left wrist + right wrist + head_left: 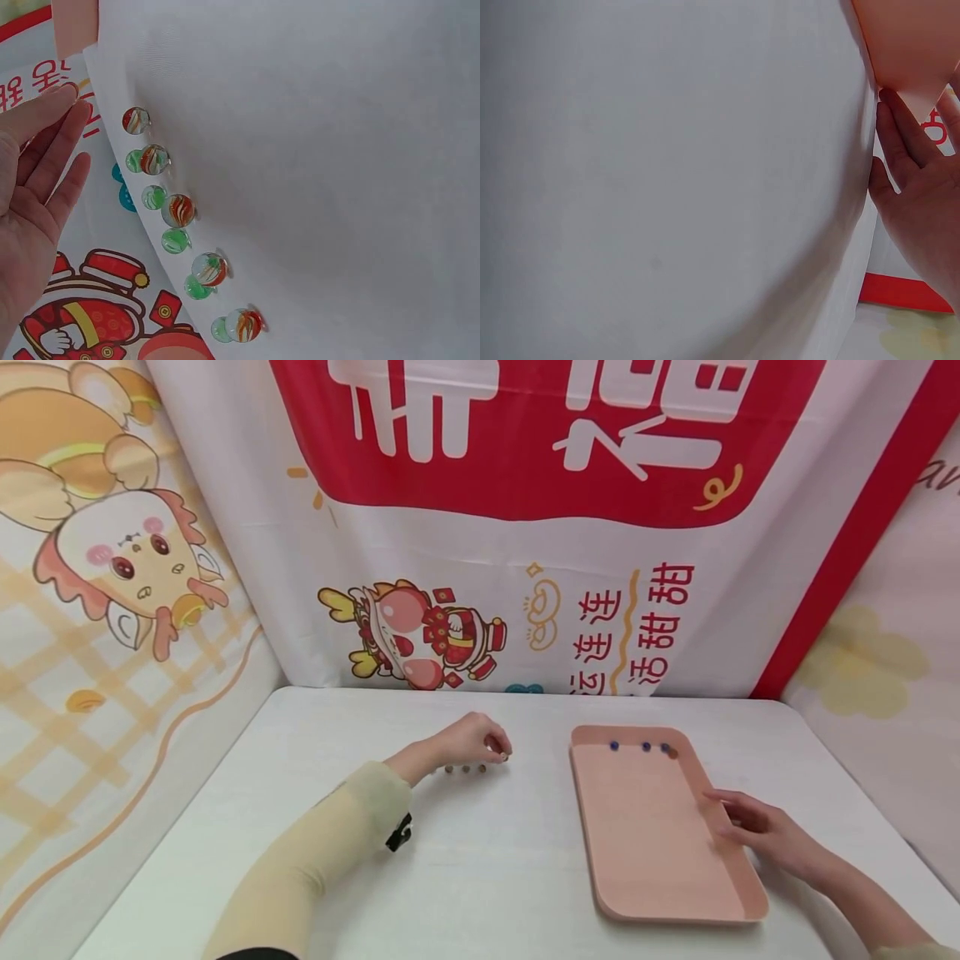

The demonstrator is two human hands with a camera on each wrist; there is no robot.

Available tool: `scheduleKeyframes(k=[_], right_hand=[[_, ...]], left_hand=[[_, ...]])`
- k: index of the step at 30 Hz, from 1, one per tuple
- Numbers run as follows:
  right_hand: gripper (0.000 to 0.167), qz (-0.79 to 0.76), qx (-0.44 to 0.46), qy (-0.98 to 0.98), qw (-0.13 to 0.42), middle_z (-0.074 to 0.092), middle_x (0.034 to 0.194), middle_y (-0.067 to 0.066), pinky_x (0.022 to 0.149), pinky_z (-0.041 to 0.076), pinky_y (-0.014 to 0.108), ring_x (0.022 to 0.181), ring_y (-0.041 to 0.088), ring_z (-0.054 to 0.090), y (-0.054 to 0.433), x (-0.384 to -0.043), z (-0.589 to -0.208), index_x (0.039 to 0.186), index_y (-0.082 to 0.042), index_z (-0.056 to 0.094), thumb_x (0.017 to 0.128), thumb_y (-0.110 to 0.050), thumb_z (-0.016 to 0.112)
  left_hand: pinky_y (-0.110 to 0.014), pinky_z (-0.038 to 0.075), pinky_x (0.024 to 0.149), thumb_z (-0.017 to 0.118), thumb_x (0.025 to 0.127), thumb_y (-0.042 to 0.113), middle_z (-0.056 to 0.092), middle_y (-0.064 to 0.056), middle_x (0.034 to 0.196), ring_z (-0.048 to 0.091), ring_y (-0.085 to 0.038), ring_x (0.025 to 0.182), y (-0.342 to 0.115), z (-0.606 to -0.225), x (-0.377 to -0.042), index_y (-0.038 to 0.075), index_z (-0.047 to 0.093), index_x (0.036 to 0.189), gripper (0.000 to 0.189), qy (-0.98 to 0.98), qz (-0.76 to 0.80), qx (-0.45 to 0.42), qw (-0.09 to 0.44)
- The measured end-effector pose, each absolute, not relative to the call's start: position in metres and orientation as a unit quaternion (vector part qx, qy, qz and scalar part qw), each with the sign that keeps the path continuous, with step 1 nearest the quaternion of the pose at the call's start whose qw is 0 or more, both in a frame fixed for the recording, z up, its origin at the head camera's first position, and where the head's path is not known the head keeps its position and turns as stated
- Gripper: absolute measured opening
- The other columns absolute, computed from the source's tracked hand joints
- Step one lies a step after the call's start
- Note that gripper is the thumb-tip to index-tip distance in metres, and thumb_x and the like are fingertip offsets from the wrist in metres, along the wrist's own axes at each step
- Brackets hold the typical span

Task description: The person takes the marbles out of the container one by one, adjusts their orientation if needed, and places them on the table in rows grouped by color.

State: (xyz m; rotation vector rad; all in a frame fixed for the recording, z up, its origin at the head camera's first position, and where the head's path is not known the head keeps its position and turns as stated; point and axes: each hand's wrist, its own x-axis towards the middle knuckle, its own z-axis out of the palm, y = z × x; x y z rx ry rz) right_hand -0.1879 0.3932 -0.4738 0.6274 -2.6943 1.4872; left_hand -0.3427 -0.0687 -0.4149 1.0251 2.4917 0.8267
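- The pink tray lies at the right of the white table, its near edge the closest part; it looks thin-walled and light, probably stiff plastic, so it would likely slide under a push; a long side rim is the natural hold.
- The right hand rests its fingertips on the tray's right rim, fingers fairly straight and slightly apart; how firmly they press, I cannot tell.
- The left hand is over the table, left of the tray, thumb and finger pinching a small marble at the tips; the left wrist view hides it behind the fingers. A marble should be light, hard, smooth and quick to roll, best taken across its middle with two soft fingertips.
- Under and beside that hand, toward the table's far edge, orange-swirled marbles line up with green-swirled marbles close along them; being clear glass by their look, they could chip if dropped, and a brush might set neighbours rolling.
- At the tray's far end sit three blue marbles and a brown marble just beside the rightmost; the wall leaves little finger room, so a grip from above seems easiest.
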Motion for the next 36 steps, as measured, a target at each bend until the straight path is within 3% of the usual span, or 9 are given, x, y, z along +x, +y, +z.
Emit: scheduleKeyframes(k=[13,36], right_hand=[[0.046,0.472,0.197,-0.859,-0.008,0.058,0.123,-0.018,0.081,0.046,0.012,0.106,-0.008,0.054,0.395,-0.189,-0.474,0.135,0.004,0.05,0.091,0.0,0.064],[0.048,0.468,0.155,-0.869,-0.033,0.057,0.123,-0.018,0.08,0.047,0.014,0.103,-0.009,0.053,0.391,-0.187,-0.469,0.136,0.005,0.048,0.093,-0.007,0.065]], left_hand=[[-0.024,0.051,0.072,0.072,0.088,0.009,0.066,0.006,0.085,0.059,-0.014,0.075,-0.065,-0.427,-0.349,0.013,0.075,0.095,0.009,0.885,0.249,0.338,0.2],[-0.024,0.05,0.073,0.072,0.087,0.007,0.067,0.006,0.085,0.059,-0.013,0.077,-0.063,-0.427,-0.347,0.014,0.075,0.095,0.011,0.89,0.228,0.339,0.199]])
